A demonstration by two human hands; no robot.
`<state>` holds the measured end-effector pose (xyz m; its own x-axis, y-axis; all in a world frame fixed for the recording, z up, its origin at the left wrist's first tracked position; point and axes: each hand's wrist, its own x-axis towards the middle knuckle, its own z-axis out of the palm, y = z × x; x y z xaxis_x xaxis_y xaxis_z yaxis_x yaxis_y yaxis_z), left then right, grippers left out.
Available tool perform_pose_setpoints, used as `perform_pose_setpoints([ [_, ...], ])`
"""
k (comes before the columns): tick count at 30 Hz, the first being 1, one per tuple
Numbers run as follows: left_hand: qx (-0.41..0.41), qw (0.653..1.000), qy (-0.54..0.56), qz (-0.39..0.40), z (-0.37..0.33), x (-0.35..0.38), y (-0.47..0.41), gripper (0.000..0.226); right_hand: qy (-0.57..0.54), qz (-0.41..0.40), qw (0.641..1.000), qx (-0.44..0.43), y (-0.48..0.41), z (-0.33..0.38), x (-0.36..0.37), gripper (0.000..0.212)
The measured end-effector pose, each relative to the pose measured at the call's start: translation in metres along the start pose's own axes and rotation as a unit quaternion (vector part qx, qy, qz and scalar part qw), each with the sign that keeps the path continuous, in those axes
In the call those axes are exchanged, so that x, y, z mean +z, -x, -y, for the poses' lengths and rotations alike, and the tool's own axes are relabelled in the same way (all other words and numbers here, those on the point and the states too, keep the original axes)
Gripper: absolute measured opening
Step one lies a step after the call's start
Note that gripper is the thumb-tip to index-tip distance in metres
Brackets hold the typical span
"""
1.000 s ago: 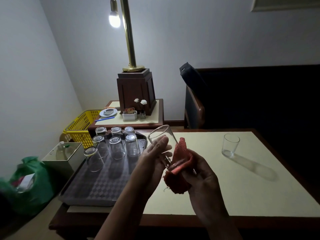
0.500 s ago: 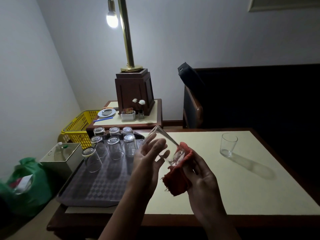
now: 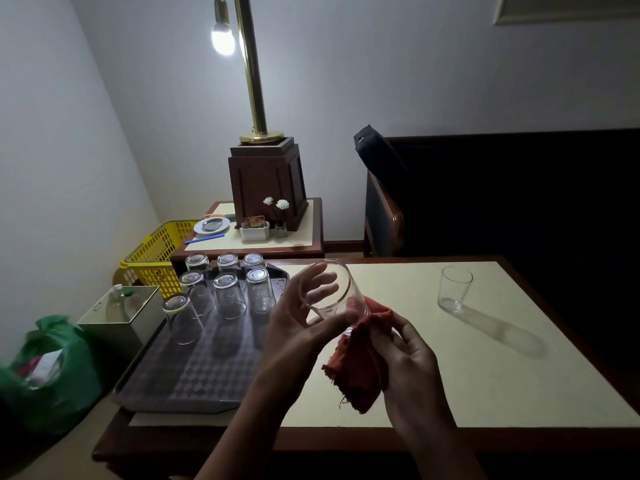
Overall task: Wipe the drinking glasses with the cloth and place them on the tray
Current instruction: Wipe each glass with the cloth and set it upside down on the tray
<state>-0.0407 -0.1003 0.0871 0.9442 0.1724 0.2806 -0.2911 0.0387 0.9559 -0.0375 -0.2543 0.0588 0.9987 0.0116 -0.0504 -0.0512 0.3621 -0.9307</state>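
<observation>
Head view: glass tilted above table edge, gripped in left hand fingers for turning; right hand fingers pinching cloth against base; tray alongside, ready.

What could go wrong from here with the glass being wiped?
The glass is held tilted in the air by the left hand alone at its side; it may slip. Seven upturned glasses crowd the tray's far end; setting this one beside them could knock one over.
</observation>
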Motion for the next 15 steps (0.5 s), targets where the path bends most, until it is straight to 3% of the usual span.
perform_pose_setpoints([
  [4,-0.003,0.999,-0.050,0.010,0.001,-0.001,-0.002,0.068,0.085,-0.021,0.994,-0.063,0.006,0.002,0.004,0.029],
  [9,-0.105,0.992,0.047,-0.045,0.001,0.007,-0.007,0.050,0.173,0.026,0.976,-0.129,0.012,0.008,0.012,0.041],
  [12,-0.132,0.991,0.027,-0.020,0.002,0.008,-0.007,0.036,0.203,0.038,0.966,-0.158,0.014,0.007,0.019,0.047],
  [15,-0.153,0.986,0.063,0.024,0.002,0.010,-0.002,0.042,0.178,0.032,0.971,-0.153,0.006,0.013,0.024,0.047],
])
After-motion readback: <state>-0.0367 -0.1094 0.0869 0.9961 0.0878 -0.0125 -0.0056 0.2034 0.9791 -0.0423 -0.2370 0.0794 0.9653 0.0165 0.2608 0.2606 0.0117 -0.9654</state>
